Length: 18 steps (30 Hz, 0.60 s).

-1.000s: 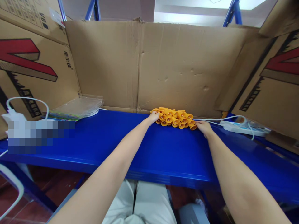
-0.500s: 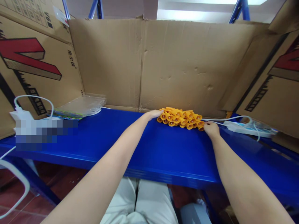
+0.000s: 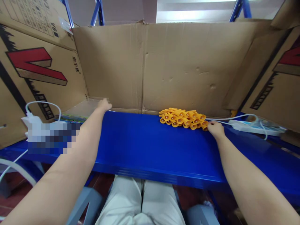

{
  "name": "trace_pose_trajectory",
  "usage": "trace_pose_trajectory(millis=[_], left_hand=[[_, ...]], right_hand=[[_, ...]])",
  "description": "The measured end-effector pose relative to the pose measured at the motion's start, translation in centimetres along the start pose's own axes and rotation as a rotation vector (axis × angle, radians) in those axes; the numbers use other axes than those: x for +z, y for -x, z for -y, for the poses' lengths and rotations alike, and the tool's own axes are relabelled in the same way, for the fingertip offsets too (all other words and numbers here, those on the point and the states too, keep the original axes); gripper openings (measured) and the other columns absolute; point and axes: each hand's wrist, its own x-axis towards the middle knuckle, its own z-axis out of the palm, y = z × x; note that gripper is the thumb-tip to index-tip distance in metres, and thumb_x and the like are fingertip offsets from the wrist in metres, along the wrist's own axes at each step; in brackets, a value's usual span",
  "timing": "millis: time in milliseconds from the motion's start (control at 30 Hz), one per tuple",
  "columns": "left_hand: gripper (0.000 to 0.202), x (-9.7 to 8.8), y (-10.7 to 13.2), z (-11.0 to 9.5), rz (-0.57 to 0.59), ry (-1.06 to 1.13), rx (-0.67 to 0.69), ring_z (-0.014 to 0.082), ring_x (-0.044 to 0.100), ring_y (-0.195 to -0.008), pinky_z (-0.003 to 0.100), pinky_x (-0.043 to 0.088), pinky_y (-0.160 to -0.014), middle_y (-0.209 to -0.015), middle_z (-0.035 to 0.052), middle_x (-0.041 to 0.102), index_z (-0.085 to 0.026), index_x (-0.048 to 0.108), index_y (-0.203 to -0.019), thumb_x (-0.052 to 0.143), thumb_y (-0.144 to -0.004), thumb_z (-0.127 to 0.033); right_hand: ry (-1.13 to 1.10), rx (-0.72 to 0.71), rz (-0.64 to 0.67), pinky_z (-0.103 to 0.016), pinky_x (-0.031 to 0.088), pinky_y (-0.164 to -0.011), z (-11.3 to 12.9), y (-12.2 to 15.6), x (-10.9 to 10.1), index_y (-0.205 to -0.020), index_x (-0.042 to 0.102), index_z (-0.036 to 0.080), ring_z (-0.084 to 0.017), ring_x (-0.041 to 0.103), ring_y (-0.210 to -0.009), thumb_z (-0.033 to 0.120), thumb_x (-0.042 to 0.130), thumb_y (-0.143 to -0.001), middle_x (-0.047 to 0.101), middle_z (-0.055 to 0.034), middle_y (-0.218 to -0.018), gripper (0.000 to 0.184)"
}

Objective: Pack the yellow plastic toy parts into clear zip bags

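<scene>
A heap of yellow cone-shaped wire connectors (image 3: 180,119) lies against the back cardboard, their open ends toward me. At the right end of this heap is my right hand (image 3: 216,129), its fingers closed on an outermost connector. My left hand (image 3: 104,105) is far to the left, over the right edge of a stack of clear plastic bags (image 3: 82,108). Its fingers are small and partly hidden, so I cannot make out whether they grip a bag.
The blue tabletop (image 3: 145,143) has cardboard walls (image 3: 112,65) at the back and sides. A white power strip with a cable (image 3: 35,122) stands at the left, partly pixelated. Another white strip (image 3: 255,127) with cables lies at the right.
My left hand has left the left end of the wire connectors and moved left to the plastic bags. My right hand stays at the right end of the heap.
</scene>
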Motion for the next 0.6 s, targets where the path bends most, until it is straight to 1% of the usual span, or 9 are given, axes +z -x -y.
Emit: trace_pose_trajectory(millis=[33,67,133,200,233,300,367,500,600], left_hand=[[0.058,0.2,0.2,1.5,0.014,-0.026,-0.063,0.0353,0.046,-0.126,0.045,0.042,-0.099,-0.137,0.0258,0.048,-0.003,0.044,-0.133,0.051,-0.086,-0.035],[0.059,0.5,0.6,2.7,0.038,-0.057,-0.104,0.0365,0.044,-0.128,0.046,0.040,-0.101,-0.139,0.0253,0.045,-0.003,0.044,-0.133,0.051,-0.085,-0.038],[0.061,1.2,1.6,4.6,0.095,-0.151,-0.167,0.0372,0.035,-0.134,0.052,0.035,-0.103,-0.147,0.0211,0.037,-0.008,0.041,-0.137,0.051,-0.085,-0.040],[0.060,2.0,2.4,5.7,0.155,-0.226,-0.164,0.0355,0.024,-0.140,0.056,0.031,-0.105,-0.153,0.0188,0.027,-0.012,0.036,-0.141,0.046,-0.087,-0.037],[0.058,2.3,2.7,6.0,0.179,-0.247,-0.153,0.0347,0.022,-0.141,0.057,0.029,-0.106,-0.153,0.0183,0.025,-0.014,0.036,-0.142,0.044,-0.088,-0.035],[0.057,2.8,3.1,6.5,0.178,-0.277,-0.112,0.0331,0.024,-0.141,0.058,0.025,-0.108,-0.153,0.0174,0.026,-0.016,0.036,-0.142,0.042,-0.087,-0.028],[0.056,2.9,3.3,6.6,0.145,-0.303,-0.074,0.0314,0.028,-0.139,0.057,0.026,-0.108,-0.152,0.0173,0.030,-0.015,0.037,-0.142,0.040,-0.086,-0.021],[0.051,2.4,3.3,6.6,0.104,-0.322,-0.021,0.0293,0.042,-0.130,0.050,0.036,-0.102,-0.143,0.0197,0.044,-0.007,0.041,-0.136,0.034,-0.086,-0.012],[0.045,1.9,3.2,6.6,0.094,-0.315,-0.034,0.0300,0.053,-0.119,0.045,0.041,-0.097,-0.131,0.0231,0.054,-0.003,0.049,-0.127,0.036,-0.085,-0.011]], right_hand=[[-0.002,-0.004,-0.003,-0.033,0.047,-0.072,0.0,0.0,0.1,-0.092,0.073,0.012,-0.030,0.065,-0.091,0.016,0.051,-0.077,0.070,-0.0168,-0.095,0.027],[-0.005,-0.005,-0.007,-0.033,0.047,-0.073,-0.1,-0.1,0.1,-0.092,0.072,0.012,-0.031,0.064,-0.092,0.016,0.051,-0.077,0.070,-0.0168,-0.096,0.027],[-0.008,-0.003,-0.016,-0.032,0.047,-0.074,-0.1,-0.1,0.3,-0.092,0.072,0.012,-0.031,0.064,-0.094,0.016,0.051,-0.077,0.070,-0.0171,-0.099,0.026],[-0.003,0.002,-0.023,-0.032,0.047,-0.075,-0.1,-0.2,0.3,-0.092,0.072,0.012,-0.031,0.064,-0.095,0.017,0.051,-0.078,0.070,-0.0174,-0.100,0.026],[0.001,0.005,-0.027,-0.033,0.048,-0.075,-0.1,-0.2,0.4,-0.092,0.073,0.012,-0.031,0.065,-0.094,0.017,0.051,-0.078,0.070,-0.0176,-0.099,0.026],[0.005,0.003,-0.033,-0.033,0.048,-0.075,-0.1,-0.3,0.4,-0.091,0.073,0.012,-0.030,0.065,-0.091,0.017,0.051,-0.078,0.070,-0.0175,-0.095,0.026],[0.002,0.000,-0.033,-0.033,0.048,-0.074,-0.1,-0.4,0.4,-0.091,0.073,0.012,-0.030,0.066,-0.089,0.017,0.051,-0.077,0.070,-0.0173,-0.093,0.026],[-0.004,-0.002,-0.031,-0.033,0.048,-0.074,-0.1,-0.4,0.4,-0.092,0.073,0.011,-0.030,0.066,-0.089,0.017,0.051,-0.077,0.070,-0.0177,-0.093,0.027],[-0.015,-0.009,-0.033,-0.033,0.048,-0.073,-0.1,-0.4,0.3,-0.091,0.073,0.011,-0.030,0.066,-0.088,0.016,0.051,-0.076,0.070,-0.0172,-0.092,0.027]])
